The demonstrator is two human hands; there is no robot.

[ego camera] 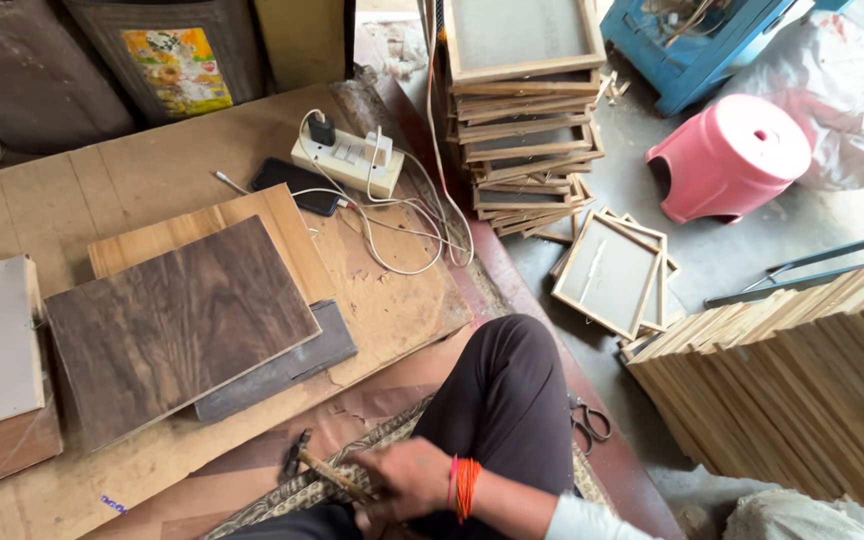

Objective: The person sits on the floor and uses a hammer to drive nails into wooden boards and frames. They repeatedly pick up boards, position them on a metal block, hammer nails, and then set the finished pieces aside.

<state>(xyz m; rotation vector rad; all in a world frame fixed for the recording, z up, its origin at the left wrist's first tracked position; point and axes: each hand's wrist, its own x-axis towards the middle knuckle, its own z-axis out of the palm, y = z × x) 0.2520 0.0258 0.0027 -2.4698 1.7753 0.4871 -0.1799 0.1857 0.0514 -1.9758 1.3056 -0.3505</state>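
Observation:
My right hand (pixel 410 478) is low in the view, over my lap, with orange threads around the wrist. Its fingers are closed around the wooden handle of a small hammer-like tool (pixel 334 478), whose dark metal head (pixel 296 456) points left just above a patterned cloth (pixel 297 492). My knee in black trousers (pixel 508 372) rises just behind the hand. My left hand is out of view.
Wood-grain boards (pixel 177 325) lie stacked on the plywood platform (pixel 392 310) to the left. Behind them are a power strip (pixel 345 163) with cables and a phone (pixel 295 184). Stacked wooden frames (pixel 524 120), a pink stool (pixel 730 155), wooden strips (pixel 802 385) and scissors (pixel 589 422) stand to the right.

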